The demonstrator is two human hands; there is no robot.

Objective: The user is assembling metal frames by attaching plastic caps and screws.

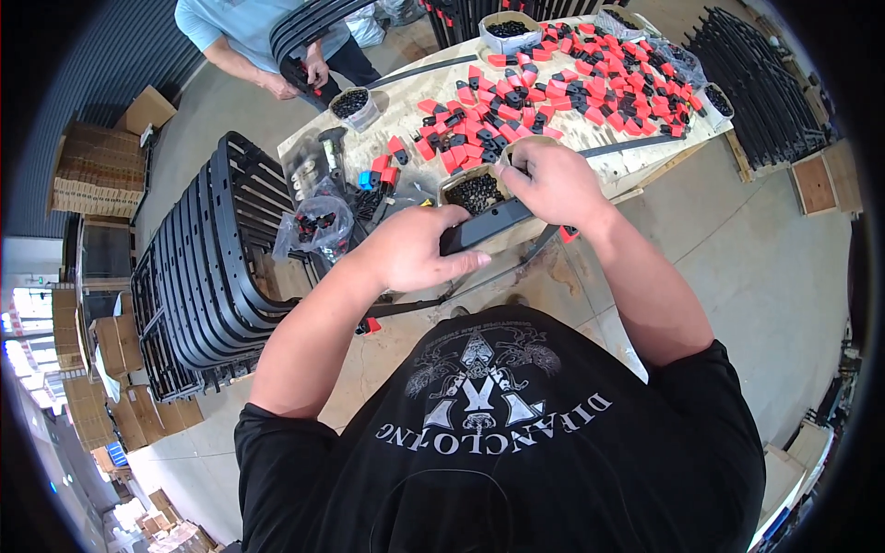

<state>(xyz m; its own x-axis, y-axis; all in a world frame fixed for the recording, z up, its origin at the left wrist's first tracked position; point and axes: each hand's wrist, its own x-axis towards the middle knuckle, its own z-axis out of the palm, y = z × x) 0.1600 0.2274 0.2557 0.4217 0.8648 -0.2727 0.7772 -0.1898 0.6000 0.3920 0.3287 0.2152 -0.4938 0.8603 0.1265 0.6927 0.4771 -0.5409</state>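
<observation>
A black flat metal bar (493, 224) with small holes lies across in front of me at the table's near edge. My left hand (419, 249) is wrapped round its left end, thumb along the near side. My right hand (553, 182) is over the bar's right end with fingers curled together in a pinch; what they hold, if anything, is hidden. Just beyond the bar stands a cut-down box (472, 192) of small black parts, partly covered by my hands. A pile of red and black plastic pieces (502, 115) spreads over the wooden table (383, 138) behind it.
More tubs of black parts (352, 106) stand along the table's edges. A hammer (332, 152) and a clear plastic bag (318, 221) lie at its left. Stacked black frames (207, 267) stand on the left. Across the table, another person (263, 46) holds a black frame.
</observation>
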